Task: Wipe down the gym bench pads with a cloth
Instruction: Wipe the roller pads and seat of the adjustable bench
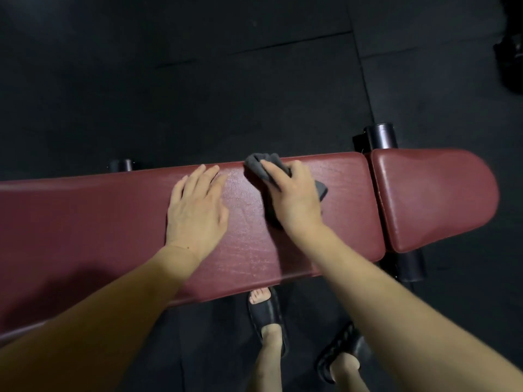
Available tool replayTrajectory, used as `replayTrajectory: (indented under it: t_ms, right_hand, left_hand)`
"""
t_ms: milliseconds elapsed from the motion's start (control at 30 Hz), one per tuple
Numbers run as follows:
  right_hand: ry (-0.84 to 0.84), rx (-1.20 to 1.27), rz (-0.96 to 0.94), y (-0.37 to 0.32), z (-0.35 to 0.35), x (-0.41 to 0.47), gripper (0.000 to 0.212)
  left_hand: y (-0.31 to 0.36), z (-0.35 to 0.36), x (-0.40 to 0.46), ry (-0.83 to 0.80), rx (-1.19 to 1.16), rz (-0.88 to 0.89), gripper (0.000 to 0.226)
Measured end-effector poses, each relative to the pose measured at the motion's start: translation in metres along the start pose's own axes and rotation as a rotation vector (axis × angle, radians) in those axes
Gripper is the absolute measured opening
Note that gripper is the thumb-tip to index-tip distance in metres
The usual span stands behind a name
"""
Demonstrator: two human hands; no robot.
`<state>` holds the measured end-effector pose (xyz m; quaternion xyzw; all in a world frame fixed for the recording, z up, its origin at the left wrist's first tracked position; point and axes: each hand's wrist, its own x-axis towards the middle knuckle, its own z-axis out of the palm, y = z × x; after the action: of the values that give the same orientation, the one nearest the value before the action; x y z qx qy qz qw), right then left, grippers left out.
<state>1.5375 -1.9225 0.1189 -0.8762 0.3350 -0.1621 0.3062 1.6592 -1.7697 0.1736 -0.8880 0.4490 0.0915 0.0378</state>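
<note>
A long dark-red bench pad [99,222] runs across the view, with a shorter red seat pad [435,199] beyond a narrow gap at the right. My right hand [294,196] lies on a grey cloth [257,165] near the long pad's far edge, its fingers spread over the cloth and pressing it onto the pad. The cloth sticks out past the fingertips and at the right of the hand. My left hand [195,210] rests flat on the long pad just left of the cloth, fingers straight, holding nothing.
Black rubber floor mats [198,80] surround the bench. Black frame tubes [380,135] stick out behind and below the seat pad. My feet in black sandals [266,315] stand under the bench's near edge. A dark object [509,60] sits at the far right.
</note>
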Motion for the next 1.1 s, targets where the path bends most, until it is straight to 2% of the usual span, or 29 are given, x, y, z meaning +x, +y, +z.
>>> replayTrajectory:
  t_ms: [33, 67, 167, 233, 300, 367, 433, 500, 533, 567, 600, 667, 767, 867, 933, 1000, 1100]
  right_hand:
    - [-0.028, -0.035, 0.027, 0.022, -0.012, 0.005, 0.032]
    - [0.017, -0.093, 0.062, 0.049, -0.023, 0.011, 0.033]
    - [0.249, -0.181, 0.331, 0.110, -0.048, 0.023, 0.034]
    - [0.277, -0.182, 0.503, 0.094, -0.039, 0.023, 0.033]
    - [0.276, -0.156, 0.538, 0.041, -0.018, 0.013, 0.032]
    - [0.224, -0.023, 0.448, -0.022, 0.006, -0.001, 0.027]
    - [0.071, 0.123, 0.255, -0.077, 0.025, -0.028, 0.024]
    - [-0.131, 0.099, -0.061, -0.099, 0.021, -0.057, 0.033]
    - [-0.191, 0.063, -0.134, -0.090, 0.015, -0.062, 0.032]
    - [-0.231, 0.047, -0.098, -0.076, 0.006, -0.061, 0.025]
    - [-0.207, -0.051, -0.116, -0.060, -0.002, -0.057, 0.021]
    - [-0.114, -0.174, -0.030, -0.031, -0.020, -0.040, 0.017]
    - [0.090, -0.039, 0.179, -0.014, -0.007, -0.016, 0.025]
    - [0.145, 0.113, 0.292, -0.057, 0.015, -0.001, 0.024]
    - [0.079, 0.150, 0.226, -0.081, 0.029, -0.010, 0.026]
    - [-0.042, 0.123, 0.017, -0.093, 0.035, -0.036, 0.032]
    - [-0.217, 0.103, -0.286, -0.073, 0.026, -0.088, 0.043]
  left_hand:
    - [-0.002, 0.000, -0.001, -0.004, 0.012, 0.003, 0.056]
    - [-0.002, 0.002, -0.001, -0.008, 0.019, 0.009, 0.056]
    - [0.003, 0.006, 0.000, -0.010, 0.015, -0.001, 0.055]
    - [0.005, 0.006, -0.002, -0.006, 0.001, -0.017, 0.056]
    - [0.005, 0.003, -0.009, -0.006, -0.025, -0.032, 0.057]
    - [0.003, -0.002, -0.020, 0.007, -0.043, -0.046, 0.058]
    - [-0.006, -0.009, -0.033, 0.028, -0.059, -0.096, 0.057]
    - [-0.020, -0.017, -0.052, 0.020, -0.066, -0.167, 0.050]
    - [-0.027, -0.020, -0.063, 0.016, -0.059, -0.190, 0.050]
    - [-0.034, -0.023, -0.074, 0.010, -0.049, -0.201, 0.052]
    - [-0.040, -0.025, -0.084, -0.002, -0.038, -0.202, 0.054]
    - [-0.050, -0.027, -0.098, -0.022, -0.015, -0.189, 0.056]
    - [-0.060, -0.028, -0.109, -0.013, 0.001, -0.192, 0.057]
    - [-0.064, -0.030, -0.117, 0.010, -0.001, -0.199, 0.056]
    - [-0.062, -0.030, -0.122, 0.031, -0.012, -0.206, 0.055]
    - [-0.060, -0.032, -0.125, 0.039, -0.035, -0.227, 0.055]
    - [-0.056, -0.033, -0.132, 0.029, -0.065, -0.258, 0.052]
